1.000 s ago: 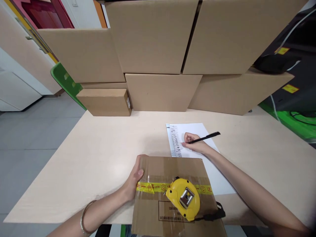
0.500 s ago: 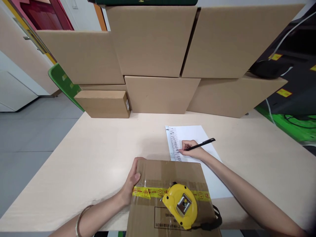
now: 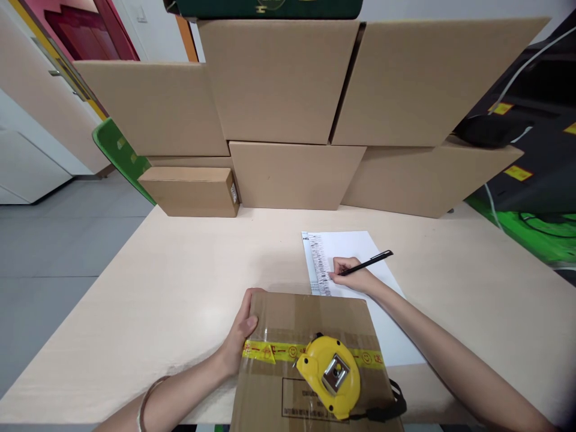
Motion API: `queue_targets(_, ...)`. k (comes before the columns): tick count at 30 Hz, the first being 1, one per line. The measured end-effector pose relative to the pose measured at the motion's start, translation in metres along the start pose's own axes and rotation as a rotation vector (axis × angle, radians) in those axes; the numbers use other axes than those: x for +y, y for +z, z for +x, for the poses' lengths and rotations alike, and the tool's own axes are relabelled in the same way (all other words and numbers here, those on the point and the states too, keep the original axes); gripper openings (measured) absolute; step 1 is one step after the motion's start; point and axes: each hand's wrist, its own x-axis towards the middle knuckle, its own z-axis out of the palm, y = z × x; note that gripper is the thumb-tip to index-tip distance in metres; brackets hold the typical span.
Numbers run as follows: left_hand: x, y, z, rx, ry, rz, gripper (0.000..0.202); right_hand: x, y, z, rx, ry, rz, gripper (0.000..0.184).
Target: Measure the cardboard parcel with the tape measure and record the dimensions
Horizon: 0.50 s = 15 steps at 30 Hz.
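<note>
A taped cardboard box [image 3: 288, 318] lies at the near edge of the pale table [image 3: 189, 276]. My left hand [image 3: 238, 336] grips its left side, thumb on top. A yellow tape measure [image 3: 330, 375] rests on the box over a strip of yellow smiley tape [image 3: 261, 350]. My right hand [image 3: 353, 277] pinches a black pen [image 3: 366, 263], with the tip on a white sheet of paper [image 3: 355, 249] that has a printed column down its left edge. The sheet lies just beyond and to the right of the box.
Large cardboard boxes [image 3: 279, 84] are stacked along the far edge of the table, with a small flat box [image 3: 189, 191] at the left. A green chair back [image 3: 119, 156] shows behind them. Dark equipment with cables [image 3: 522, 150] stands at the right.
My right hand with the pen has slid down the sheet toward me, from higher up the printed column. My left hand stays on the box. The view has tilted slightly.
</note>
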Motion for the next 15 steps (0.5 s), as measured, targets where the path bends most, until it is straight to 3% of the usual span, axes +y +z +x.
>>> queue_targets(15, 0.0024, 0.0023, -0.0005, 0.015, 0.024, 0.023, 0.046, -0.0003, -0.0008, -0.0003, -0.028, 0.007, -0.023, 0.028)
